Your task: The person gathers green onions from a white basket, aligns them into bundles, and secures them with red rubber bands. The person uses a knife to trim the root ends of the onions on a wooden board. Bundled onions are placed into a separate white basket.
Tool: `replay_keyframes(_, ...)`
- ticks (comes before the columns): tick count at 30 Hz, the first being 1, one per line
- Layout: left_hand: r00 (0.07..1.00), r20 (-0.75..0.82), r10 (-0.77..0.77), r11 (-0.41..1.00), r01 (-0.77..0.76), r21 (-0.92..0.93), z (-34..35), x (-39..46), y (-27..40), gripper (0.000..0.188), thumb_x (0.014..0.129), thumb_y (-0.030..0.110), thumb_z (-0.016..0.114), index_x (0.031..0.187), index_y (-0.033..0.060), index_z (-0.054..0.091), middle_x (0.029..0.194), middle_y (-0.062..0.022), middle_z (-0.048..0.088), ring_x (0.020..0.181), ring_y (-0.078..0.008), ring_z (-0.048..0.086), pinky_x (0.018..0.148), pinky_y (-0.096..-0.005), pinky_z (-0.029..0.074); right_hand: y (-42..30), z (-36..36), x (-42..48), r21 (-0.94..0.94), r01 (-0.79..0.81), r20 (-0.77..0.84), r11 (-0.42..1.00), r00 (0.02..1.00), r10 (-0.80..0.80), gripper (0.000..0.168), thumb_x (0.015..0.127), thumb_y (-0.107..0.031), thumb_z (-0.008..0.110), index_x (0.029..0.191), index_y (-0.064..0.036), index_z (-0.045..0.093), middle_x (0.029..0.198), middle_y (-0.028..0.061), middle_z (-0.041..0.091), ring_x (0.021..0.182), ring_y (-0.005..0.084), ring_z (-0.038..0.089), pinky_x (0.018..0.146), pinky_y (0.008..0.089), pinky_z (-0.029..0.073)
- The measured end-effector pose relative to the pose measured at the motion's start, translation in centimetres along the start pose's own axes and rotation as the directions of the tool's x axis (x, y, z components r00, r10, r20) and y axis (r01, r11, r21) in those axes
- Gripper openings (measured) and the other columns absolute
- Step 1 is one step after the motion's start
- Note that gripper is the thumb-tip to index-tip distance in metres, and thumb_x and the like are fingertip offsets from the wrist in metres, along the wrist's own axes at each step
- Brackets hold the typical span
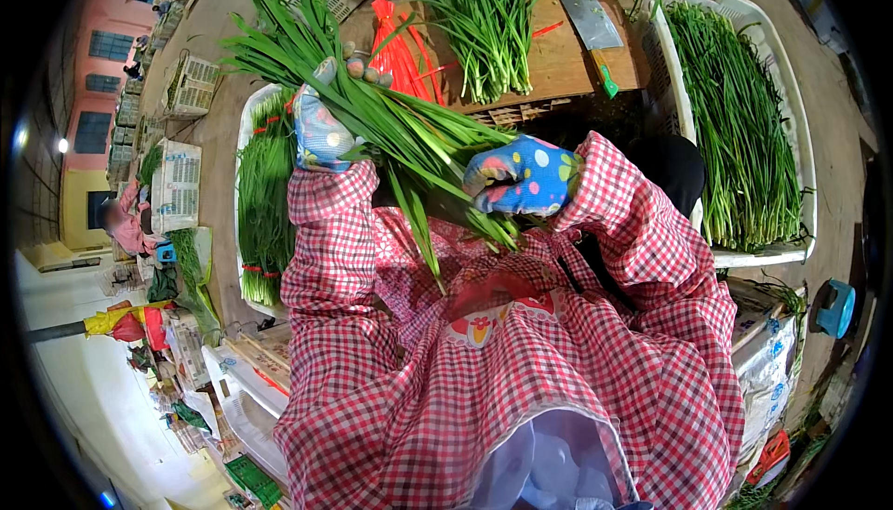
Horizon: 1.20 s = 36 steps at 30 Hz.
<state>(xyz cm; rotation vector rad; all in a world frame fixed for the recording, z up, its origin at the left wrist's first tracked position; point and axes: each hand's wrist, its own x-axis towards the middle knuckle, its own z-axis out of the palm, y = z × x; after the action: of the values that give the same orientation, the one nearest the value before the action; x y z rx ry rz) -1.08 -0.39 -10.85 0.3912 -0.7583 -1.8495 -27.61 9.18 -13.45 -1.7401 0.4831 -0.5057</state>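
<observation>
My left hand (322,119), in a blue dotted glove, is closed round the upper part of a bunch of garlic chives (411,126). Its leaf tips fan out to the upper left. My right hand (523,174), gloved alike, is at the bunch's lower right end with fingers curled; whether it grips any stalks is hard to tell. Beyond, on a wooden board (558,71), lie a second bunch of chives (488,29), red plastic ties (398,50) and a cleaver (591,22) with an orange and green handle.
A white crate (806,161) of loose chives stands at the right. Another white crate (245,109), at the left, holds chives tied with red bands. A blue stool (836,309) is at the far right. A person in pink (132,220) sits in the left background among more crates.
</observation>
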Motion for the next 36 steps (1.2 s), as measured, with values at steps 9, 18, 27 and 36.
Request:
replay_keyframes(9,0.999,-0.038,0.029,0.999,-0.028,0.020,-1.1,0.2,1.0,0.022,0.090,0.021,0.045,0.101,0.0029,0.053,0.085,-0.0069,0.060,0.087,-0.0251,0.056,0.088,-0.0468,0.044,0.9,-0.6,-3.3,0.057,0.067,0.093,0.996,0.993,-0.073,0.023,0.086,-0.018,0.058,0.099,0.000,0.058,0.088,0.0086,0.063,0.078,0.0184,0.061,0.068,0.0286,0.049)
replay_keyframes(18,0.986,-0.152,0.061,0.997,-0.052,0.066,-0.9,-0.5,2.5,0.019,0.089,0.022,0.047,0.090,0.0041,0.055,0.083,-0.0083,0.059,0.084,-0.0260,0.058,0.078,-0.0452,0.049,0.6,-0.1,-5.6,0.058,0.044,0.147,0.997,0.988,-0.052,0.017,0.086,-0.016,0.055,0.094,-0.001,0.058,0.073,0.0048,0.059,0.056,0.0127,0.052,0.052,0.0248,0.043)
replay_keyframes(27,0.940,-0.204,0.275,0.960,-0.258,0.107,-5.4,-1.6,7.9,0.023,0.089,0.022,0.046,0.097,0.0033,0.057,0.083,-0.0069,0.060,0.085,-0.0228,0.057,0.081,-0.0424,0.047,4.2,2.1,-9.2,-0.698,-0.268,-0.256,0.664,0.959,0.119,0.025,0.078,-0.020,0.061,0.100,-0.008,0.062,0.077,0.0128,0.062,0.068,0.0284,0.061,0.061,0.0339,0.050)
replay_keyframes(36,0.958,-0.197,0.209,0.978,-0.204,0.047,-3.7,-3.4,7.2,0.023,0.091,0.023,0.043,0.098,0.0072,0.057,0.086,-0.0048,0.062,0.085,-0.0248,0.060,0.082,-0.0511,0.048,-3.2,1.9,3.3,-0.590,-0.171,-0.435,0.789,0.891,-0.132,0.034,0.080,-0.031,0.062,0.099,-0.004,0.061,0.084,0.0156,0.062,0.075,0.0312,0.061,0.064,0.0359,0.049)
